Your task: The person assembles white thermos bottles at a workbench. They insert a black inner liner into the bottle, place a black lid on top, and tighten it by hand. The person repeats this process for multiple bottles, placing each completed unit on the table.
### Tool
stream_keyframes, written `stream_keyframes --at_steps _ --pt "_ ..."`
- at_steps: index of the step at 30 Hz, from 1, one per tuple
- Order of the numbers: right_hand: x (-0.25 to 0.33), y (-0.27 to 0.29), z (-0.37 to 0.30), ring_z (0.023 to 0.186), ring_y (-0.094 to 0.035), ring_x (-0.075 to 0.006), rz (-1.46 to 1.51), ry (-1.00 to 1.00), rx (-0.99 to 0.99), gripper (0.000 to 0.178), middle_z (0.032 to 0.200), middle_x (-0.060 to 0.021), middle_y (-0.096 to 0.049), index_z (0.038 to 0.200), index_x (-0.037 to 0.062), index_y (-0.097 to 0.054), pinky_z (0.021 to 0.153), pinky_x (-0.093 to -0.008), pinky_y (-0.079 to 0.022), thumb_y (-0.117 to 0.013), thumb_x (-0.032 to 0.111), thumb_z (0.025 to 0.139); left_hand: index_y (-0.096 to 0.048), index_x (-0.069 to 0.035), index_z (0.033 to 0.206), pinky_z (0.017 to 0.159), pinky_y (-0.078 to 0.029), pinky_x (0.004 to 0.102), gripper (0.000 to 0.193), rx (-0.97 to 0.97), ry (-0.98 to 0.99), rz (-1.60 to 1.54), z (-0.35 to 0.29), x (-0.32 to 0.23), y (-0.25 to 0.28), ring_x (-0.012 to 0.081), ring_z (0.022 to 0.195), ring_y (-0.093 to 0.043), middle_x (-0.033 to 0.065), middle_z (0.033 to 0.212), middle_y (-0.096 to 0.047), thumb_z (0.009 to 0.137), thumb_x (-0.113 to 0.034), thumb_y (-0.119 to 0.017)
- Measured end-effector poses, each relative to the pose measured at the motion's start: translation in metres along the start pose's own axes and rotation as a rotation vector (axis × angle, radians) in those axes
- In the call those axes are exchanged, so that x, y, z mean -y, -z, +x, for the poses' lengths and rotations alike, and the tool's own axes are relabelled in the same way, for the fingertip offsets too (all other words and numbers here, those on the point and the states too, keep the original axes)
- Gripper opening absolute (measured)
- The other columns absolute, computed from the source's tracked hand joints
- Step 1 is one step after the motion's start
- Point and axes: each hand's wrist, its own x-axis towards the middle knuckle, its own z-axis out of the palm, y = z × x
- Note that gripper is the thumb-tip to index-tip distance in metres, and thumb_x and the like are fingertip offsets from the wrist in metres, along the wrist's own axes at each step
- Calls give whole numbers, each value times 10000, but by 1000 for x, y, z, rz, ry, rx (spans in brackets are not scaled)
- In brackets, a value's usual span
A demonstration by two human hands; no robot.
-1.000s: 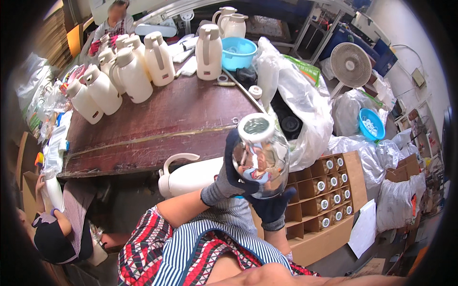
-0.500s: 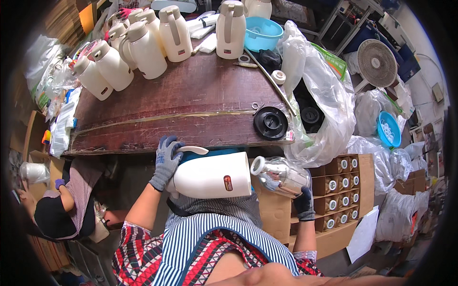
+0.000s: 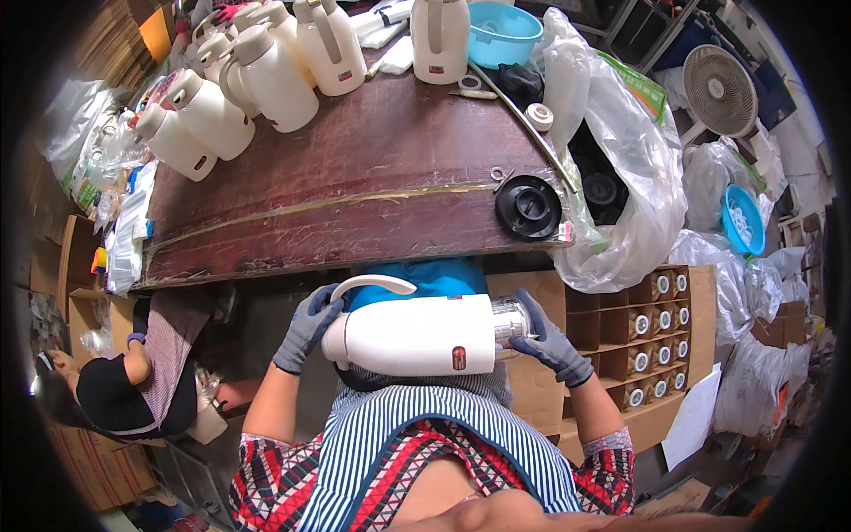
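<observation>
A white vacuum jug (image 3: 412,339) lies on its side across my lap, its curved handle upward and its open bottom facing right. My gloved left hand (image 3: 308,332) is closed around the top end of the jug, near the handle. A silvery glass liner (image 3: 507,321) sits mostly inside the open bottom, with only its end sticking out. My gloved right hand (image 3: 551,344) grips that end, fingers above and thumb at its side. The jug wall hides the rest of the liner.
A dark red table (image 3: 355,177) stands in front, with several upright jugs (image 3: 275,84) at its far left. A black round lid-like part (image 3: 528,207) and a tape roll (image 3: 539,115) lie on its right. Right of me, a divided carton (image 3: 612,306) holds several liners. Another person (image 3: 133,381) is at the left.
My right hand has brought the liner left and pushed it into the jug's open bottom. The jug is tilted slightly differently, its handle more raised, with my left hand still on it.
</observation>
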Motion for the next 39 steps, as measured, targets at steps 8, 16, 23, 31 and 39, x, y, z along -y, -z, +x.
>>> stream_keyframes --at_steps 8,16,23,31,39 --pt "15 -26 2 1342 -548 -241 -216 11 0 1032 1530 -132 -495 1607 61 -331 1064 -362 -512 -904 250 769 -616 27 1322 925 -543 314 409 -71 -13 -164 -6 -21 -29 166 1013 -678 101 1164 -697 1000 -216 -681" --pt "-19 -32 9 1399 -507 -252 -182 128 -75 1099 1527 -131 -514 1581 62 -374 1183 -431 -400 -966 309 689 -638 10 1258 950 -514 301 340 -78 -46 -172 0 -44 -41 146 1042 -632 73 1121 -690 999 -206 -683" --pt "-26 -38 8 1371 -520 -270 -52 161 -75 1055 1490 -122 -534 1548 61 -418 1159 -420 -406 -956 346 686 -639 6 1264 958 -516 307 346 -40 -14 -245 6 -49 -38 153 1054 -634 80 1157 -688 986 -187 -704" --pt "-31 -36 1 1356 -535 -270 -168 214 -128 973 1461 -135 -556 1514 62 -451 1134 -417 -433 -940 316 713 -624 7 1290 977 -511 314 378 -44 -93 -178 10 -56 -44 160 1069 -634 88 1174 -691 978 -186 -716" --pt "-11 -30 -2 1261 -617 -273 -93 17 -16 818 1372 -154 -632 1469 19 -502 1063 -395 -486 -880 289 795 -634 -1 1275 990 -499 316 372 -16 -78 -213 12 -63 -52 163 1078 -629 83 1173 -689 973 -202 -716"
